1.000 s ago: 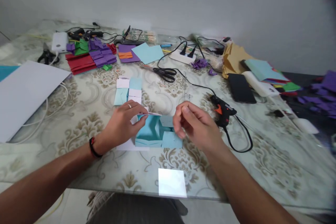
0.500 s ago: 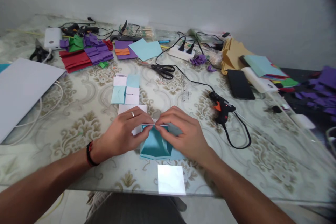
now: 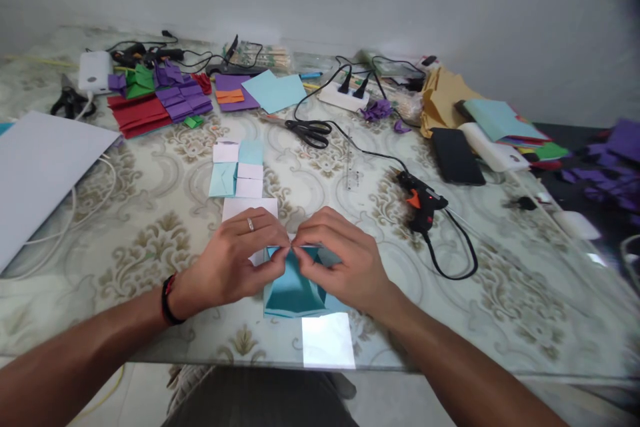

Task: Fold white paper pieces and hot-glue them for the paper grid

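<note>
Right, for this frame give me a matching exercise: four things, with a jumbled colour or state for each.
1. left hand
2. folded paper
3. nearest glue gun
4. power strip

A. black, orange trigger
B. ring on one finger
C. two black plugs in it
D. blue inside

Pairs: 1-B, 2-D, 3-A, 4-C

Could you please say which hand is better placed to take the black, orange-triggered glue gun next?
The right hand, probably: the glue gun lies to its right, farther from the left hand. Both pinch the blue folded-paper box.
</note>
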The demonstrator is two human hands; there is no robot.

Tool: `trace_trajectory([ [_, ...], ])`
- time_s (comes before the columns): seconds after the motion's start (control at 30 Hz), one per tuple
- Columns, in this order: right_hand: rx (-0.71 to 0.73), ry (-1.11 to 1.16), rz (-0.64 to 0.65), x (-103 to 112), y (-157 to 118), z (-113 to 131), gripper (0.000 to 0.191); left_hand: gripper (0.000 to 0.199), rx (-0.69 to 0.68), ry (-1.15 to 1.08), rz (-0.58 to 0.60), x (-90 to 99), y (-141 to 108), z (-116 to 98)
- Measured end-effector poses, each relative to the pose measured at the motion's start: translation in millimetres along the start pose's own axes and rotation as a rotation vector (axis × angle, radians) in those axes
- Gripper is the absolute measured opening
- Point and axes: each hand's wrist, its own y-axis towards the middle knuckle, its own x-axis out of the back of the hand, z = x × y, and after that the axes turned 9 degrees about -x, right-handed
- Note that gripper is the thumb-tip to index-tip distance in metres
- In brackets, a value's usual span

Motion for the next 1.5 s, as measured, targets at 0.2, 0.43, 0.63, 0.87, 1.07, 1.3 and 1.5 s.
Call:
trace_trajectory([
  [0.2, -0.016, 0.015, -0.034, 1.8, 0.4, 1.8, 0.014, 0.01, 0.036, 0.038, -0.016, -0.3, 0.4, -1.9],
  [0.43, -0.045, 0.028, -0.028, 3.0, 1.1, 0.8, 0.013, 0.011, 0.044, 0.051, -0.019, 0.5, -0.3, -0.5],
  [0.63, -0.003, 0.025, -0.012, 2.3, 1.3, -0.4, 0.014, 0.013, 0.02, 0.018, -0.012, 0.7, 2.2, -2.2],
  [0.87, 0.014, -0.005, -0.013, 1.4, 0.0, 2.0, 0.015, 0.013, 0.014, 0.001, -0.01, 0.2, 1.9, -3.3],
  [1.07, 0.028, -0.013, 0.016, 3.9, 0.8, 1.4, 0.015, 0.012, 0.022, -0.006, -0.006, 0.3, -0.2, -2.6],
  [1.3, 0.034, -0.024, 0.005, 3.5, 0.7, 3.3, 0.016, 0.012, 0.007, -0.011, 0.001, 0.9, 0.9, -2.7],
  [1.5, 0.023, 0.002, 0.008, 3.5, 0.8, 1.9, 0.014, 0.013, 0.011, -0.003, -0.015, 1.0, 0.4, -2.2],
])
